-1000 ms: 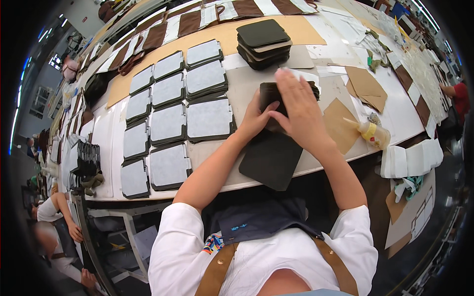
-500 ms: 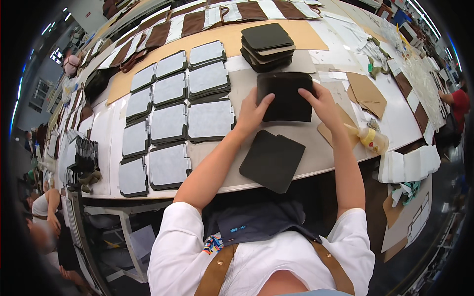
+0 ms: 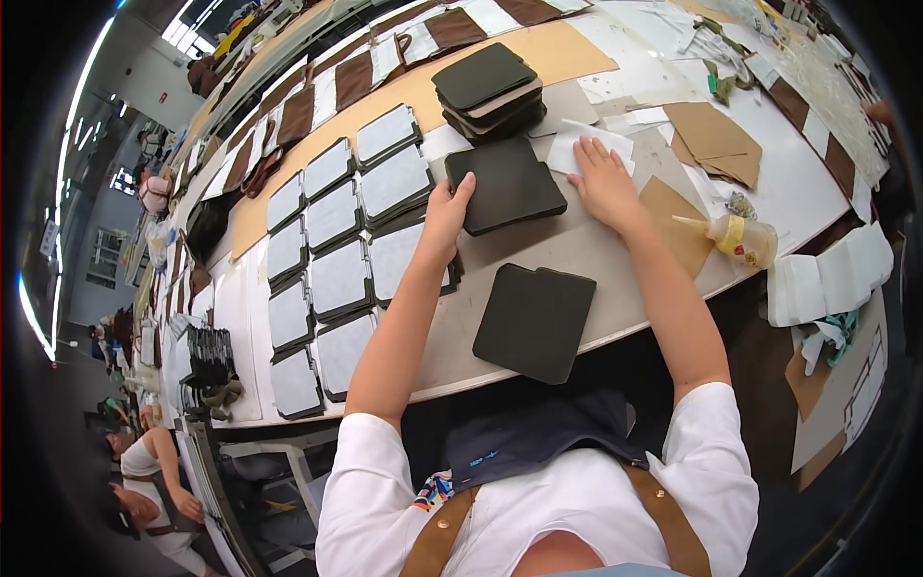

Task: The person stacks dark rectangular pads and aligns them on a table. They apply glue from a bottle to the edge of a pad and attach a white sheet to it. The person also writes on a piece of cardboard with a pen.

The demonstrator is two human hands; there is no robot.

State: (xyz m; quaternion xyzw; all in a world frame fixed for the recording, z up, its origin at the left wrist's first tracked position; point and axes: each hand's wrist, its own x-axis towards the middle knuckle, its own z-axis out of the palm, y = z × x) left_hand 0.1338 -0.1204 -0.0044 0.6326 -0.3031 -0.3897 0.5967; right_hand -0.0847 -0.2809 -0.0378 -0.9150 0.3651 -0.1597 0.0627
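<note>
My left hand (image 3: 447, 213) grips the left edge of a dark, nearly square panel (image 3: 510, 185), leather-like, with the thumb on top and the fingers mostly hidden. The panel sits just in front of a stack of similar dark pieces (image 3: 487, 82), some showing tan sides. To its right, my right hand (image 3: 606, 183) is open, its fingers laid flat on a white sheet (image 3: 569, 141). Nearer me, another dark panel (image 3: 536, 322) with a notched upper edge lies alone close to the table's front edge.
Rows of dark-edged stacks topped with pale grey (image 3: 338, 274) fill the table's left part. A yellowish squeeze bottle (image 3: 745, 240) and brown card pieces (image 3: 716, 139) lie at right. Brown and white strips (image 3: 452, 31) run along the back. Another person (image 3: 159, 500) is at lower left.
My right hand has let go of the dark panel and moved onto the white sheet. My left hand still holds the panel, now turned and shifted left. The view has turned somewhat.
</note>
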